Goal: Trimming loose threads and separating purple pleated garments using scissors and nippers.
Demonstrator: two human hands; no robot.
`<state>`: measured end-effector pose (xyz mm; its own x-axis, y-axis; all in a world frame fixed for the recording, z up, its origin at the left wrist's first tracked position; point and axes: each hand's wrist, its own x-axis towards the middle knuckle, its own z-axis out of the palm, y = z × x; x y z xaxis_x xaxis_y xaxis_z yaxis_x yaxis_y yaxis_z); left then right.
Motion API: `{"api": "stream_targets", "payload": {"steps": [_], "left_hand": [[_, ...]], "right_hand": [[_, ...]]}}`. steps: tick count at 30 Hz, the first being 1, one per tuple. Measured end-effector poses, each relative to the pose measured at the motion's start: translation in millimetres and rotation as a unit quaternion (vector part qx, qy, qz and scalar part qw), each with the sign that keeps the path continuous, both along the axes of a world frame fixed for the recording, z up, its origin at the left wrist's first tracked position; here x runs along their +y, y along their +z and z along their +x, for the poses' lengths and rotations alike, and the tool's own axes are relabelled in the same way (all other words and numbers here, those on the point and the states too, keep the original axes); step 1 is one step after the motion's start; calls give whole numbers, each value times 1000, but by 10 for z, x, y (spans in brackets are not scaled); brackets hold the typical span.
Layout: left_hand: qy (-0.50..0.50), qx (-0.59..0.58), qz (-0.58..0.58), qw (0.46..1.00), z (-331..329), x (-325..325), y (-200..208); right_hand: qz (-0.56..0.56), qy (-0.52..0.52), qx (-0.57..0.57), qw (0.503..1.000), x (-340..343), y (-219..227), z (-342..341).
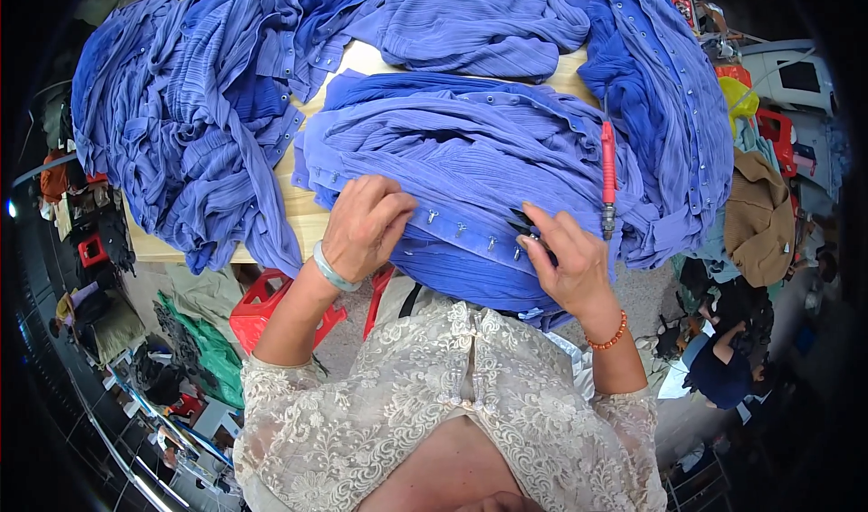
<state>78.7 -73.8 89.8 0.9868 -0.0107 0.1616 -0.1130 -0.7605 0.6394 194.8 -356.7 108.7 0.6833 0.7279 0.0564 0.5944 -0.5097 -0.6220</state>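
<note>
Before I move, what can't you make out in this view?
All in the head view:
- Dark tool in the right hand: fingers cover most of it.
- Left hand: its own fingers hide whether the grip pinches the blue garment.
- Far blue garments: cut off by the top edge.
- Tabletop: mostly covered by garments.
- Co-worker at right: too small to see what they handle.

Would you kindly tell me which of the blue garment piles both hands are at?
The middle pile, closest to the lace top: left hand and right hand are at its near side; the others lie around it.
</note>
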Motion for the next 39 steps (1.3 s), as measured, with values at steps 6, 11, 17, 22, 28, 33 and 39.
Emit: {"api": "stream_targets", "payload": {"steps": [6, 11, 17, 22, 28, 33, 39], "left_hand": [[-156, 48, 14, 987, 221, 77, -61], [-194, 61, 24, 979, 316, 117, -143], [-188, 52, 38, 980, 301, 71, -172], [-153, 56, 47, 986, 241, 51, -90], [-67, 65, 6, 996, 77, 35, 23], [32, 30, -15, 999, -53, 20, 9], [44, 26, -35, 998, -212, -224, -12]], "right_hand": [[-29, 16, -11, 999, 36, -76, -3], [-39, 21, -14, 999, 43, -92, -34], [-44, 17, -15, 999, 48, -107, -50], [-28, 18, 11, 999, 104, -51, -68], [-4, 54, 44, 998, 286, 15, -110], [-41, 61, 61, 995, 425, 23, -132], [-76, 68, 57, 993, 548, 19, -106]]}}
